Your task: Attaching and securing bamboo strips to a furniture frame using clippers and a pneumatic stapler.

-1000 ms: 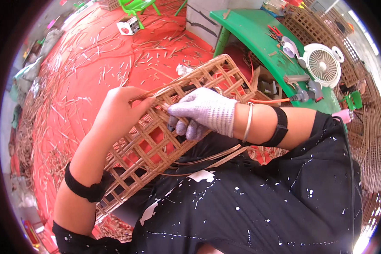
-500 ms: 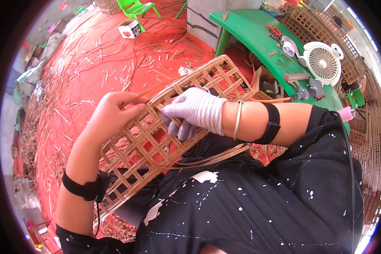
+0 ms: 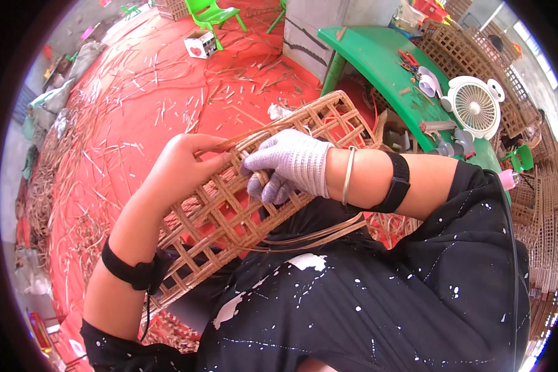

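A woven lattice basket (image 3: 229, 211) of pale cane strips lies across the person's lap in the middle of the frame, running from the lower left up to the upper right. The bare left hand (image 3: 183, 167) grips the basket's upper edge, its thumb pinching a thin cane strip (image 3: 254, 133) against the rim. The right hand (image 3: 285, 164), in a grey knit glove, is curled over the lattice just beside the left, its fingertips (image 3: 263, 186) hooked into the openings. Both hands are clenched on the basket. Loose strips (image 3: 319, 232) trail from under the right wrist over the dark, paint-flecked clothing. In the upper right stands a green counter (image 3: 378, 56) carrying a small white fan (image 3: 475, 106) and some tools. The red floor (image 3: 136, 105) in the upper left is littered with cane offcuts, and a green chair (image 3: 214, 12) stands at the top edge.
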The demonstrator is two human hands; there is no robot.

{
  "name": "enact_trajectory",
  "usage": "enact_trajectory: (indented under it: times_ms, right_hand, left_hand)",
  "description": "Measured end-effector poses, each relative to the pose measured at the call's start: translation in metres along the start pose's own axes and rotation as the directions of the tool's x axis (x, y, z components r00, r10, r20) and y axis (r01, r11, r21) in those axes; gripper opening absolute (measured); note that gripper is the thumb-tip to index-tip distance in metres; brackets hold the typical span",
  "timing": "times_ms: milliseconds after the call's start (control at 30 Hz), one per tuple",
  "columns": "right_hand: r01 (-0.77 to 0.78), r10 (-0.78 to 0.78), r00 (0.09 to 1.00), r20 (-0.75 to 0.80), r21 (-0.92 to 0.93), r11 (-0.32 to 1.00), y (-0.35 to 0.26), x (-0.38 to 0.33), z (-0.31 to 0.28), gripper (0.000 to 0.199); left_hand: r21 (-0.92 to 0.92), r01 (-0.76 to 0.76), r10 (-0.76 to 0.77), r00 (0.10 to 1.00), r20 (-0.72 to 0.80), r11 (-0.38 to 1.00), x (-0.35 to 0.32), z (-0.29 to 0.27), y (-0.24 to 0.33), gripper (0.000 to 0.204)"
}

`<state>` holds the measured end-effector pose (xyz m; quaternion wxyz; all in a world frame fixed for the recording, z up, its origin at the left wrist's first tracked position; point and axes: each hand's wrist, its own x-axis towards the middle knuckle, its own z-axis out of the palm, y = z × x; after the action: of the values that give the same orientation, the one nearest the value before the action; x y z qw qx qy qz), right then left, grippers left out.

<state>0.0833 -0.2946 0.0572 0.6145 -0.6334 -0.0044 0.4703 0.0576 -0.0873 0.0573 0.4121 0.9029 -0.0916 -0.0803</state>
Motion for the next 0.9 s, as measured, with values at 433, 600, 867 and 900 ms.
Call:
enact_trajectory:
  times_ms: [433, 600, 867, 900]
  right_hand:
    - [-0.067, 0.055, 0.995, 0.080, 0.157, 0.985, -0.001, 0.027, -0.004, 0.014]
    - [-0.077, 0.073, 0.992, 0.102, 0.028, 0.997, -0.008, 0.023, -0.007, 0.015]
    - [0.084, -0.089, 0.996, -0.008, -0.232, 0.969, -0.008, -0.018, -0.011, 0.039]
    - [0.158, -0.180, 0.983, -0.045, -0.308, 0.938, -0.007, -0.022, -0.013, 0.041]
  left_hand:
    - [0.047, 0.002, 0.001, 0.998, -0.060, 0.999, 0.000, 0.002, 0.005, 0.027]
    - [0.061, -0.043, 0.045, 0.999, -0.030, 0.997, 0.003, 0.004, -0.002, 0.027]
    - [0.019, -0.106, 0.106, 0.994, -0.037, 0.994, -0.002, 0.008, -0.002, 0.027]
    - [0.018, -0.103, 0.104, 0.994, -0.041, 0.995, -0.002, 0.008, -0.002, 0.027]
